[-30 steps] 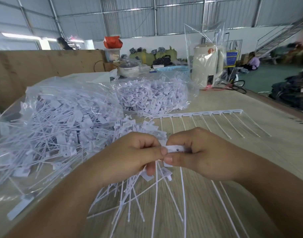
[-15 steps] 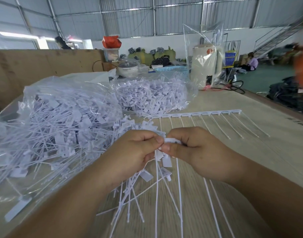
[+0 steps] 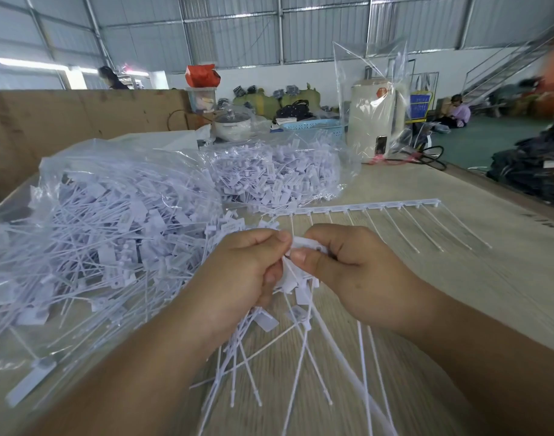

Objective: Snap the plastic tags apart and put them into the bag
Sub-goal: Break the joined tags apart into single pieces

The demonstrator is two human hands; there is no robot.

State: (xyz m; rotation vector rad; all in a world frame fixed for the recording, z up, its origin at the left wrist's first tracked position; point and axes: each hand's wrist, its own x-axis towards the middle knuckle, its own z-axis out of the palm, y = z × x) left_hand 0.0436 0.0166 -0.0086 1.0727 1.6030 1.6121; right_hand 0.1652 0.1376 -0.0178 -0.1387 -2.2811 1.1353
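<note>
Both hands meet mid-table | left hand (image 3: 244,272) grips tag bundle (image 3: 296,287) | right hand (image 3: 354,269) pinches tag strip (image 3: 310,245)

To our left, the near bag (image 3: 90,234) of loose tags bulges across the surface (image 3: 458,278) and blocks any reach that way. Beyond it a second bag (image 3: 275,177) closes off the far middle. A strip of joined tags (image 3: 363,206) lies crosswise just past our hands, its tails fanning toward us over the boards. Open wood shows to the right of those tails, out to the edge. Below our left hand (image 3: 238,278) and right hand (image 3: 357,272), a tangle of hanging tails (image 3: 297,357) crowds the near middle. At the far right corner stand a cream appliance (image 3: 373,121) and black cable (image 3: 426,158).
</note>
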